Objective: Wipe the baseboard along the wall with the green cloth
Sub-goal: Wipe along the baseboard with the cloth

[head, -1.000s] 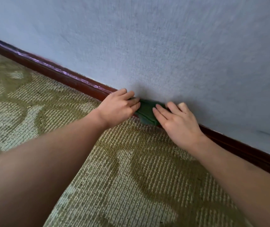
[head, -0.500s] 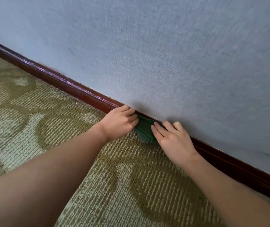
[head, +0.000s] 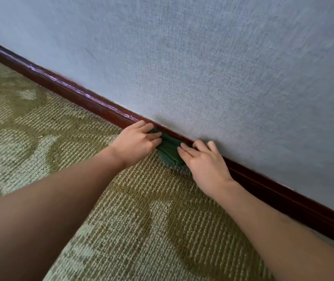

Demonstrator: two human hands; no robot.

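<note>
green cloth: the folded dark green fabric cloth point(head: 169, 154) is sitting pressed against the glossy dark red-brown wooden baseboard point(head: 81, 96), its lower fold spilling onto the olive and cream patterned loop carpet point(head: 141, 220).
left hand: the left hand point(head: 136, 141) is lying mostly flat, its fingers nearly straight and bearing on the cloth's left end; its thumb is hidden, so a pinch cannot be ruled out.
right hand: the right hand point(head: 204, 165) is spreading straight fingers over the cloth's right end, its fingertips touching the baseboard's top edge.
why held so: two flat hands are probably spreading pressure so the cloth is hugging the moulding's face and lip.
wall: the pale blue-grey textured wall point(head: 202, 57) is meeting the baseboard just above the fingertips.
step: likely mid-wipe, with long stretches of baseboard showing on both sides.
risk: the loose lower fold may be dragging on the carpet pile.
</note>
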